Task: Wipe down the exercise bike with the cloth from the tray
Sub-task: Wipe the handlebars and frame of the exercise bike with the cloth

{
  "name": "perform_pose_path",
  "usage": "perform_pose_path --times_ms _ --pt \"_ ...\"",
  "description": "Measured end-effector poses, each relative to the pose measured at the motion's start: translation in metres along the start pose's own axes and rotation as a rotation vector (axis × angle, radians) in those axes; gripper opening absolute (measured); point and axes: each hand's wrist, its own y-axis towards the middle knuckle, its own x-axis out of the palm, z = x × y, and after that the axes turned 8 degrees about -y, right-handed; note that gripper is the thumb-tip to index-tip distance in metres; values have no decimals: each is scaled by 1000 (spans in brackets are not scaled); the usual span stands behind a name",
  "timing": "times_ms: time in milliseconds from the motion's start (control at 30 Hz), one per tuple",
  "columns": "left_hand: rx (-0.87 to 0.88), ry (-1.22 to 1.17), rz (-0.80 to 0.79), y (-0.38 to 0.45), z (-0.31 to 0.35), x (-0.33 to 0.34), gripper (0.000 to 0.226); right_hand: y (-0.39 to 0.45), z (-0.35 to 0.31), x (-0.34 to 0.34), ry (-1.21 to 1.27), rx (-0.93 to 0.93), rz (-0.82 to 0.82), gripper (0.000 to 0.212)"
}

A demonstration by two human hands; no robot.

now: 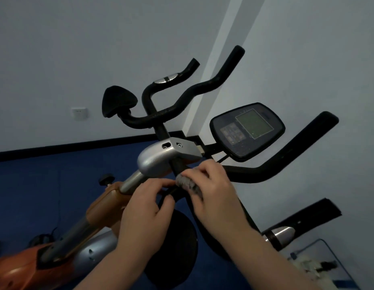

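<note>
Cloth: your right hand has its fingers curled over a grey, fuzzy cloth and presses it against the black bar just below the silver bracket of the exercise bike.
Left hand: your left hand sits just beside the cloth with fingers bent, fingertips at the chrome post and the black bar; you can't tell whether it pinches the cloth's edge or only touches the frame.
Handlebars: black foam handlebars rise above and behind your hands, and one long grip sweeps out to the right, close over your right hand.
Console: the display console hangs just above your right hand, its screen tilted toward you.
Pad: a black triangular pad sits on the left end of the bars.
Frame: the orange column runs down to the left, with a black knob on it.
Below: a black round disc lies under your wrists.
Tray: at lower right a clear tray holds something pale and fluffy, well apart from your hands.
Room: a blue floor, a white wall and a wall socket at left.
</note>
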Motion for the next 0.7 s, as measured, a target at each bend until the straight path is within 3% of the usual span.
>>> perform_pose_path --times_ms 167,267,400,700 --pt "13 68 -53 -1 3 -4 22 -6 48 -25 -89 153 105 35" --pt "53 107 -91 4 12 -4 23 4 44 -25 -64 272 220 31" --pt "141 140 -170 20 29 3 27 0 28 -13 -58 102 100 34" --pt "214 126 -238 40 50 33 29 -7 77 -52 -147 413 230 23"
